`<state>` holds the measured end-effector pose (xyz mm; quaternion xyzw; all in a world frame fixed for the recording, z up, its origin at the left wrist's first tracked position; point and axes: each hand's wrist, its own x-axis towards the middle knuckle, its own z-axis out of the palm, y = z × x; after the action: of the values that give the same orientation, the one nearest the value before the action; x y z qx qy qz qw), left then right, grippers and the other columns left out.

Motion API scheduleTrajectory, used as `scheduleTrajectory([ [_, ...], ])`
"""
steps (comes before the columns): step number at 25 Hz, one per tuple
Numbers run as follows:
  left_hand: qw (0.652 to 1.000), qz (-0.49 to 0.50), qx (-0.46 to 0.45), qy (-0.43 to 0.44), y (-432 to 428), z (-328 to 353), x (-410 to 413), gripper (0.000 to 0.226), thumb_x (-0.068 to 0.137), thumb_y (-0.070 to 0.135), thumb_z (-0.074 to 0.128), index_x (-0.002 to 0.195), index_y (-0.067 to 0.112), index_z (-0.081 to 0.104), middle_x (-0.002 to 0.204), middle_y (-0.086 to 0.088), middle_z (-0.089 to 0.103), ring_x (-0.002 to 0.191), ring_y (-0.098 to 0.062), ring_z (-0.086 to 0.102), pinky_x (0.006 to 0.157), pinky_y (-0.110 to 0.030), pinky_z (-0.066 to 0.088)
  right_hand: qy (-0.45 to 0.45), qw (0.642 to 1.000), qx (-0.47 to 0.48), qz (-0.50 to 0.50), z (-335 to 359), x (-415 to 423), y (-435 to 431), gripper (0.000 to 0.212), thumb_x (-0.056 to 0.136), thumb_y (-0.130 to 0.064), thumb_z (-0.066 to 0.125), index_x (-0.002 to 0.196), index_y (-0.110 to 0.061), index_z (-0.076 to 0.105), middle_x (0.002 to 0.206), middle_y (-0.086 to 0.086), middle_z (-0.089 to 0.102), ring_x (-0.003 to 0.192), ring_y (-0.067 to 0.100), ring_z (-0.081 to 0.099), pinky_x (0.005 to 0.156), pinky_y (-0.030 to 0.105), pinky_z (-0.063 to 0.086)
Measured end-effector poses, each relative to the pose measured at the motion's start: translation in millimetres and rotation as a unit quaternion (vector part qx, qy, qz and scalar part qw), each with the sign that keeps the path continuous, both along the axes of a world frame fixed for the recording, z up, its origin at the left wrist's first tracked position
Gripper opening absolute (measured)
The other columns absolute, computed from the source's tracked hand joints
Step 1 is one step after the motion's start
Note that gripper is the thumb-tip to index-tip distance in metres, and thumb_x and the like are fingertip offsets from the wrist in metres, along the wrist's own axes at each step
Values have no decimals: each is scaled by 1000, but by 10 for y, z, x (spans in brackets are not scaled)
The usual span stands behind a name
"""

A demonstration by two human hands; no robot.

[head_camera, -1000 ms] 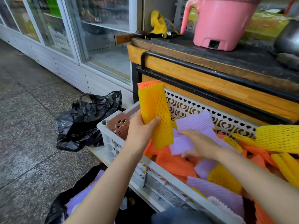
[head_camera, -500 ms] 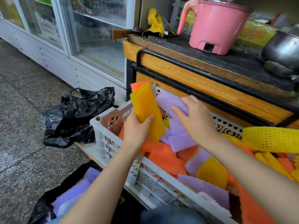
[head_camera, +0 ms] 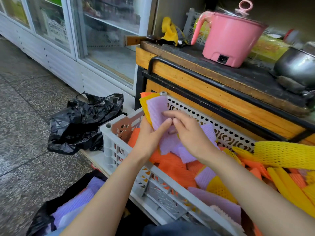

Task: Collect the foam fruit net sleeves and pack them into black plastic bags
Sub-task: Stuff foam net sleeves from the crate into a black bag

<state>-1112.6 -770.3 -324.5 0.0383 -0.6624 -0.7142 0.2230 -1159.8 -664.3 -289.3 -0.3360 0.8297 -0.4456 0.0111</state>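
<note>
My left hand (head_camera: 150,135) grips an upright stack of foam net sleeves (head_camera: 154,108): purple in front, yellow and orange behind it. My right hand (head_camera: 189,133) lies against the purple sleeve, its fingers curled at the lower part; whether they pinch it is unclear. Both hands hover over the left end of a white plastic crate (head_camera: 119,149) that is full of loose orange, purple and yellow sleeves (head_camera: 175,172). An open black plastic bag (head_camera: 64,198) at the bottom left holds purple sleeves. A second black bag (head_camera: 80,123) lies crumpled on the floor to the left of the crate.
Behind the crate stands a wooden counter (head_camera: 196,79) with a black rail, a pink electric pot (head_camera: 230,36) and a metal pot (head_camera: 296,68). Glass-door fridges (head_camera: 102,31) line the left wall. Speckled stone floor (head_camera: 25,99) spreads to the left. A yellow net roll (head_camera: 286,154) lies at the right.
My right hand lifted a purple sleeve out of the crate and laid it against the front of the yellow and orange sleeves in my left hand.
</note>
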Motion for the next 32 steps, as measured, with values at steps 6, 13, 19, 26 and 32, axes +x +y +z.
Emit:
scheduleTrajectory([
  [6,997,76,-31,13,-223,-104,-32,37,89,5,61,110,33,49,107,10,59,95,9,55,81,-9,44,-33,981,186,-39,-626,-214,292,38,90,-7,58,126,-17,49,124,-1,53,104,4,52,85,10,40],
  [13,996,70,-47,12,-267,-200,-114,32,88,11,62,101,37,48,102,13,58,91,5,55,80,-14,45,-46,947,318,25,-1084,-203,379,51,77,-19,74,123,-19,52,111,1,59,106,14,54,84,18,37],
  [19,996,78,49,14,-227,-155,-164,26,89,9,61,113,15,53,105,5,64,92,-1,61,76,-13,49,18,984,173,-34,-436,-569,484,29,82,-21,70,110,-24,62,101,-10,62,91,8,56,80,22,42],
  [26,995,37,94,2,-185,-210,-159,35,88,15,64,121,6,55,116,-5,66,104,-15,64,83,-26,53,-38,852,522,-28,-706,-934,928,70,87,-38,63,145,-19,29,147,4,37,134,22,35,111,35,29],
  [32,996,29,83,-19,-119,-192,-135,35,87,15,65,120,7,55,112,-6,66,102,-17,64,82,-27,55,148,720,678,-15,-544,-858,854,65,81,-59,58,134,-25,45,135,2,45,128,22,34,106,34,24],
])
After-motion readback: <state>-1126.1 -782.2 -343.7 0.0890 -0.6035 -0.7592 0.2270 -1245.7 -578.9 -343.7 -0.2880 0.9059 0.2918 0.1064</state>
